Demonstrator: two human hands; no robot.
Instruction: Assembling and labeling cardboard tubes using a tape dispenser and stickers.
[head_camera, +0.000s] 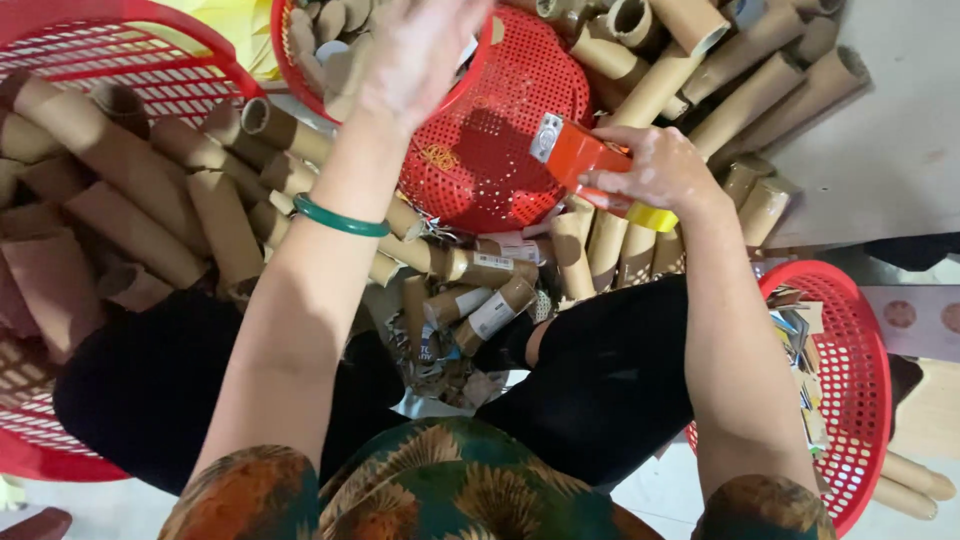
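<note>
Cutter (585, 160), orange, rigid and probably light, sits clenched in the right hand (660, 170), best gripped along its handle, over the tilted red basket (480, 150). Left hand (415, 55) hovers above that basket's cardboard tubes (330, 45), fingers blurred, grip unclear.

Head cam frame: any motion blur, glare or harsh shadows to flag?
Head view: the left hand is smeared by motion blur over the red basket; the right hand on the orange tape dispenser is fairly sharp. Light is soft and even, shadows are faint, no strong glare. Cardboard tubes read clearly.
</note>
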